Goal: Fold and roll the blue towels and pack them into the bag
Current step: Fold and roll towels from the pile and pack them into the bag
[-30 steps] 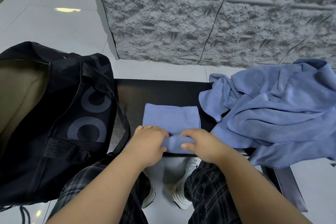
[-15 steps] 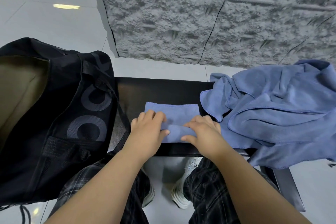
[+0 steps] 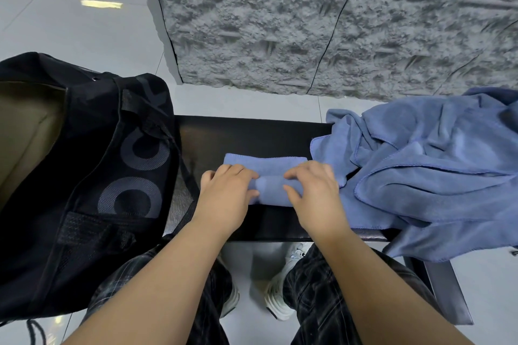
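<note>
- Two hands work one towel roll (image 3: pixel 271 190) on the bench (image 3: pixel 252 134).
- Left of the left hand (image 3: pixel 227 194) stands the open bag (image 3: pixel 92 176).
- Left hand grasps the roll's left end.
- Right hand (image 3: pixel 314 193) grasps its right end.
- Right of that hand lies the towel pile (image 3: pixel 426 176).

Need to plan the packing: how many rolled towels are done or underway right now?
1: the towel, partly rolled on the bench under both hands. The pile at right is unrolled; the bag may hide others.
</note>
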Demonstrator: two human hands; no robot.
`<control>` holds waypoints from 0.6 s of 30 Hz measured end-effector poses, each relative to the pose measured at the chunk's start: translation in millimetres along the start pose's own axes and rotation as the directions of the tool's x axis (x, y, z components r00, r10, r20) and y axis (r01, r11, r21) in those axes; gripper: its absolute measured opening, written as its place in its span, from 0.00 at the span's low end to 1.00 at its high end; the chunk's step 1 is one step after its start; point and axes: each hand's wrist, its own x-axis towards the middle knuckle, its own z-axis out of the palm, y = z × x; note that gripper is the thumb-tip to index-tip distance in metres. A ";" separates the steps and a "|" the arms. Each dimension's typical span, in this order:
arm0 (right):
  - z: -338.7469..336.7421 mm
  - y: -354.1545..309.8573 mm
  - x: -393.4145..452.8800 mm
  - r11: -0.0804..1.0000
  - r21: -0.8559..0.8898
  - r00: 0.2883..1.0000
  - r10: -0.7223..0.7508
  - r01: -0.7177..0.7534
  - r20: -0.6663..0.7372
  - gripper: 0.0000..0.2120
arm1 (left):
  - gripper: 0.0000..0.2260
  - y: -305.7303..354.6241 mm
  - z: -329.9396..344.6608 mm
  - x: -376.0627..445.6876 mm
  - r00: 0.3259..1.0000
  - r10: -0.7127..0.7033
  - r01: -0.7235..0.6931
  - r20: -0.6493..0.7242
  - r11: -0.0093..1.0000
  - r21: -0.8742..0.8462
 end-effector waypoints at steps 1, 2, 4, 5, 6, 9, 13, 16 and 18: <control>3.0 -1.6 -0.4 0.998 0.007 0.998 -0.064 0.064 -0.023 0.08 | 0.13 -1.0 0.1 2.7 1.000 -0.005 0.005 -0.003 1.000 0.010; 5.0 -3.8 -1.5 0.994 0.010 0.994 -0.105 0.105 -0.028 0.09 | 0.13 -1.9 0.2 4.7 1.000 -0.009 0.009 -0.006 1.000 0.022; 7.8 -6.1 -3.0 0.991 -0.008 0.991 -0.133 0.132 0.000 0.10 | 0.12 -2.7 0.6 9.3 1.000 -0.020 0.020 -0.003 0.999 0.038; 9.3 -5.7 -3.8 0.991 -0.026 0.991 -0.134 0.135 0.025 0.13 | 0.12 -2.6 1.0 11.4 1.000 -0.026 0.025 0.003 0.999 0.044; 10.6 -5.4 -5.2 0.990 -0.047 0.990 -0.134 0.136 0.053 0.17 | 0.12 -2.6 1.1 12.7 0.999 -0.032 0.032 0.006 0.998 0.047; 17.6 -4.2 -4.2 0.984 -0.122 0.990 -0.117 0.127 0.083 0.26 | 0.13 -3.2 2.1 13.4 0.999 -0.046 0.046 -0.027 0.999 -0.008; 29.1 -6.0 3.7 0.978 -0.196 0.997 -0.074 0.078 0.030 0.23 | 0.18 -1.1 3.7 8.5 0.989 -0.108 0.091 -0.097 0.982 -0.166; 28.5 -6.4 12.1 0.984 -0.170 0.997 -0.042 0.054 0.071 0.18 | 0.21 -1.5 4.0 8.3 0.987 -0.101 0.073 -0.127 0.975 -0.212; 23.5 -8.7 20.9 0.983 -0.182 0.987 0.008 0.021 0.158 0.17 | 0.21 -3.2 4.7 9.1 0.989 -0.101 0.077 -0.106 0.973 -0.216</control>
